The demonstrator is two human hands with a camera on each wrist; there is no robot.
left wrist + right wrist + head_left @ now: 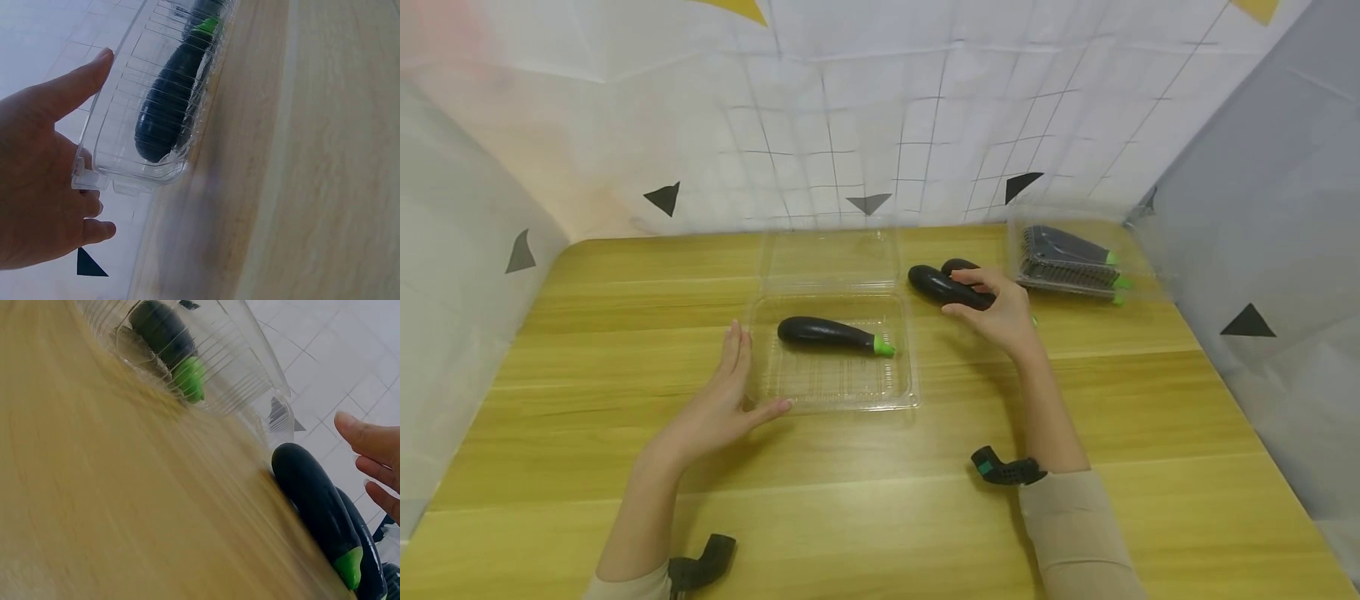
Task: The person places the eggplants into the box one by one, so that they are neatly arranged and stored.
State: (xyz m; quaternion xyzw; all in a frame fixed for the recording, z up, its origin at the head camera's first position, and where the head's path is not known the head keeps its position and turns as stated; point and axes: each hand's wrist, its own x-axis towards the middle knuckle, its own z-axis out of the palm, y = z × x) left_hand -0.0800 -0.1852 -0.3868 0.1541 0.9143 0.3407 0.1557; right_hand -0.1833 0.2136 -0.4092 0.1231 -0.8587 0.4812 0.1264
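Eggplant point(825, 333) in tray point(842, 387), long axis crosswise, green stem point(884, 347) rightward.

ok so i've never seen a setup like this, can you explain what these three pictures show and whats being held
No robot here, just a person's bare left hand and right hand. The widest picture comes from a camera on the head, looking forward and down. The other two come from cameras on the wrists, each watching its own hand.

On the yellow-brown wood-grain table sits an open, clear plastic container with one long, glossy, near-black eggplant lying in it. To its right are two loose, near-black eggplants; further right, a clear plastic box holds more eggplants.

Nothing appears gripped. The left hand touches the container at its near left corner; the right hand hovers by the loose eggplants, apart from them in the right wrist view.
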